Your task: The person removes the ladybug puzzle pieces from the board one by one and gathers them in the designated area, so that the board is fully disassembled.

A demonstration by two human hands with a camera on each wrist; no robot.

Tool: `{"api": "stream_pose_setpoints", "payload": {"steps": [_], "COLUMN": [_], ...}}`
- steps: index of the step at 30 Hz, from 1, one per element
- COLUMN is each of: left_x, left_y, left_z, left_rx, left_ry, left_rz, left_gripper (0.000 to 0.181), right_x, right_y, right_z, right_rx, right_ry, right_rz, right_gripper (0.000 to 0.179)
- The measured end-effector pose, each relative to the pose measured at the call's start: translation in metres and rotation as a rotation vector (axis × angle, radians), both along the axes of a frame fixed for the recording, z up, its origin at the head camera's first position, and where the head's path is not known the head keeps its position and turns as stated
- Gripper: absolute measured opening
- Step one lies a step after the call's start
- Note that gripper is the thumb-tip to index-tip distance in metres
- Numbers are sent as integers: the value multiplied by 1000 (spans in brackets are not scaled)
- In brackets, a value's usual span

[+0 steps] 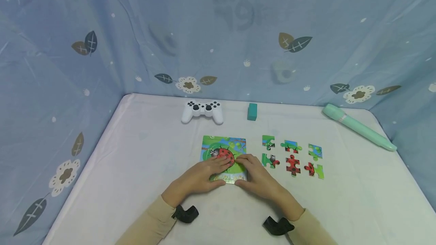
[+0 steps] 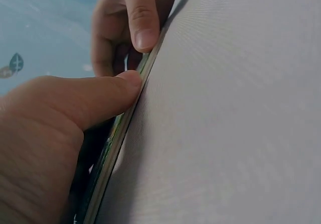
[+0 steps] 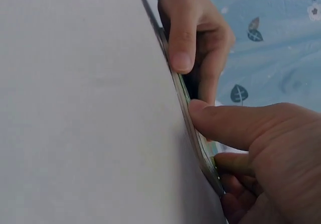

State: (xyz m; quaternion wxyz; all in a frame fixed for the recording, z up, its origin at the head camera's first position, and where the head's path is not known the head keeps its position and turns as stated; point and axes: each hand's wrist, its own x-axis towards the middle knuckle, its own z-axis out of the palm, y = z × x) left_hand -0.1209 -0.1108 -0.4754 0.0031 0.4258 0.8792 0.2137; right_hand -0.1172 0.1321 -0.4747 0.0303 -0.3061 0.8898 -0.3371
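A square ladybug picture board with a layered edge lies flat on the white cloth. My left hand rests on its left part, straight fingers over the ladybug and thumb at the near edge. At the near right corner, my right hand grips the board: its thumb is on the near edge, and its other fingers curl at the right side. Loose jigsaw pieces sit right of the board in two rows, among them a red ladybug-body piece and a green-and-blue piece.
Behind the board are a white game controller and a teal block. A mint-green, wand-shaped object lies slantwise at the back right. Blue patterned fabric hangs behind the white-covered table.
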Motion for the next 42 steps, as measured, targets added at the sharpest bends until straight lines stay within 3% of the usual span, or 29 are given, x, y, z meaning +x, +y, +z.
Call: {"api": "stream_pose_setpoints", "payload": {"steps": [8, 17, 31, 42], "left_x": [1, 0, 1, 1], "left_y": [0, 0, -1, -2], "left_z": [1, -4, -1, -2], "left_rx": [28, 14, -13, 18], "left_ry": [7, 8, -38, -38], "left_rz": [-2, 11, 26, 22], "left_gripper": [57, 58, 59, 58], "right_x": [1, 5, 4, 2], "right_y": [-2, 0, 3, 15], "right_z": [-1, 3, 2, 23], "right_rx": [-56, -48, -79, -101], "right_ry": [-20, -11, 62, -53], "right_rz": [-22, -43, -39, -29], "right_gripper": [63, 61, 59, 60]}}
